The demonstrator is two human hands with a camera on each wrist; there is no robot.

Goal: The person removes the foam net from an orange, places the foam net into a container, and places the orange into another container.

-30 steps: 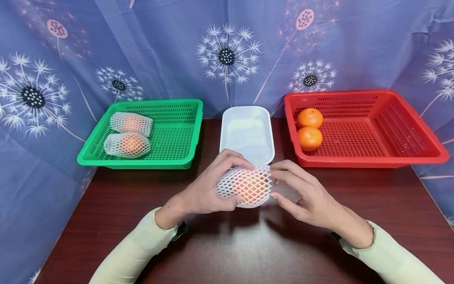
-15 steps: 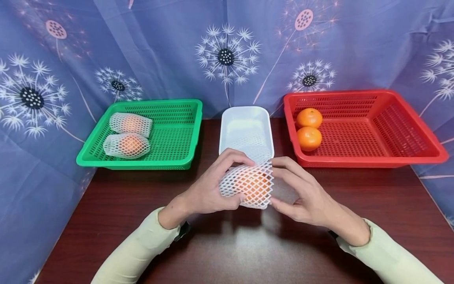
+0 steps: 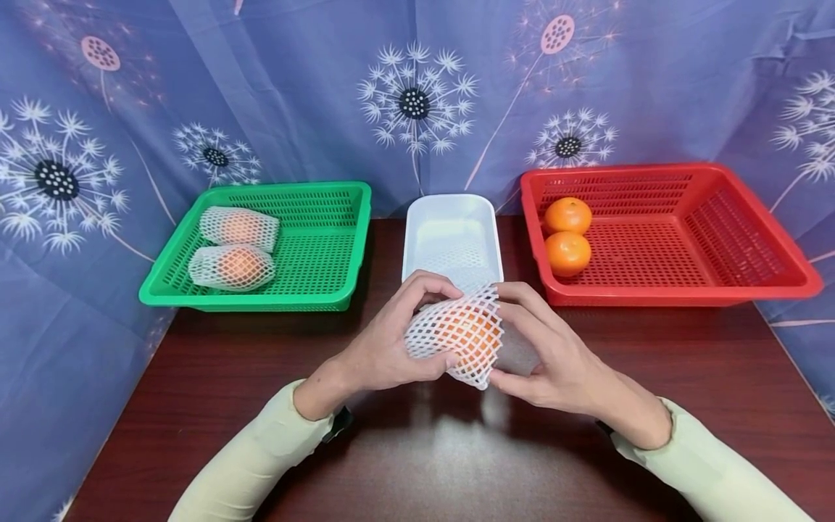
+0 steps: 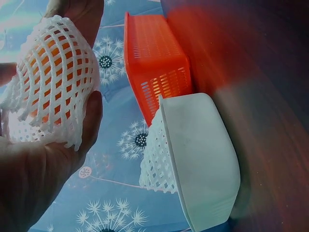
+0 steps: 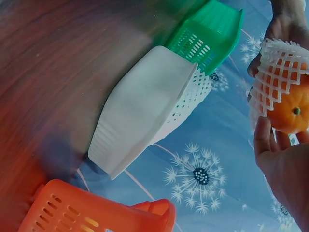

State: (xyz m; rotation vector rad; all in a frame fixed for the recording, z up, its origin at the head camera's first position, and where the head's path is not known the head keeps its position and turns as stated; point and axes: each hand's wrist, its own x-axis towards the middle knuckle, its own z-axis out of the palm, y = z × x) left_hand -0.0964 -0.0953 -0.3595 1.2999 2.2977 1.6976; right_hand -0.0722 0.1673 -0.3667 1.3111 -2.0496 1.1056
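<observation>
Above the table, in front of the white tray, an orange (image 5: 292, 110) sits inside a white foam net sleeve (image 3: 425, 335). My left hand (image 3: 383, 346) grips the sleeved orange from the left, thumb below and fingers over the top. On the other side, my right hand (image 3: 559, 355) holds the sleeve's open right edge with fingers at its upper corner and thumb at its lower corner, drawing the mouth wide. The right wrist view shows the orange's stem end bare at that mouth. In the left wrist view, net covers most of the orange (image 4: 52, 65).
A white tray (image 3: 450, 226) holding foam net sleeves (image 3: 449, 261) stands behind my hands. At the left, a green basket (image 3: 313, 296) contains two sleeved oranges (image 3: 241, 265). Two bare oranges (image 3: 568, 254) lie in the red basket (image 3: 685, 292) at the right. A patterned curtain (image 3: 293, 87) hangs behind.
My right hand has shifted slightly left and spread the sleeve's right edge, whose corners now stand farther apart, up and down. The left hand keeps its grip, moving only slightly.
</observation>
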